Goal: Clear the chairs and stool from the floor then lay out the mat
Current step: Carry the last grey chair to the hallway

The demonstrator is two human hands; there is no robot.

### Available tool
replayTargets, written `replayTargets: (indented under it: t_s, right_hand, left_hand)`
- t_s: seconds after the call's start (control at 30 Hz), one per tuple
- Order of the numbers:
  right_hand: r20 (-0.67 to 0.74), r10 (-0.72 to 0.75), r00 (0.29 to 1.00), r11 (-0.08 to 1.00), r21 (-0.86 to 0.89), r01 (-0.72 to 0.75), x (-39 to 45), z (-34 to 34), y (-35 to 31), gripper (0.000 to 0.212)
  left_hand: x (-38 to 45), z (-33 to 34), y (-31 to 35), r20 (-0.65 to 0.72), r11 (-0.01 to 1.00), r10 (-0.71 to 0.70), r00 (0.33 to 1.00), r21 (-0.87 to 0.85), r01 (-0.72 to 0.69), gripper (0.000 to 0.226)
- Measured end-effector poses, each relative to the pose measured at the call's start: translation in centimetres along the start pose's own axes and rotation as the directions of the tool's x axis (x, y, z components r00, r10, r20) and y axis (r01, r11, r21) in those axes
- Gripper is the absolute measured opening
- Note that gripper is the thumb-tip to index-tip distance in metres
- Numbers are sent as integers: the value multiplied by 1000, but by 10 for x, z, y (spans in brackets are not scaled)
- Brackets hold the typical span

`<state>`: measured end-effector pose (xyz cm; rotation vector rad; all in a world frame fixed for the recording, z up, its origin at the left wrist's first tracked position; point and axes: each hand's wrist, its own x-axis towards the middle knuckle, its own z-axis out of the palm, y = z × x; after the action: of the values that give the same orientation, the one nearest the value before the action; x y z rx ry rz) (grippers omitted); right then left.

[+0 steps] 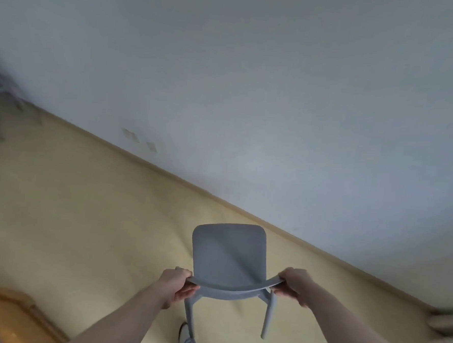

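A grey plastic chair [228, 253] hangs in front of me, lifted off the pale yellow floor [84, 215], its seat facing up and two legs pointing down. My left hand [178, 285] grips the left end of the curved backrest edge. My right hand [294, 283] grips the right end of the same edge. No stool or mat is clearly in view.
A white wall [277, 95] with a skirting board runs diagonally across the view. Blurred furniture legs [1, 104] stand at the far left. A wooden piece [17, 315] lies at bottom left. Pale folded fabric [446, 333] sits at the right edge. My foot [184, 330] is below the chair.
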<state>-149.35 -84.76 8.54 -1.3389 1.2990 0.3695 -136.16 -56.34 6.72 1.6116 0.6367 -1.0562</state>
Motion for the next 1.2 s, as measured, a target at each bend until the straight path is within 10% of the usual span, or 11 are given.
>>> replayTargets:
  t_s: [1.2]
  right_hand:
    - [430, -118, 895, 822, -463, 331, 102, 464, -469, 20]
  left_hand:
    - [123, -342, 280, -413, 840, -142, 900, -532, -112, 17]
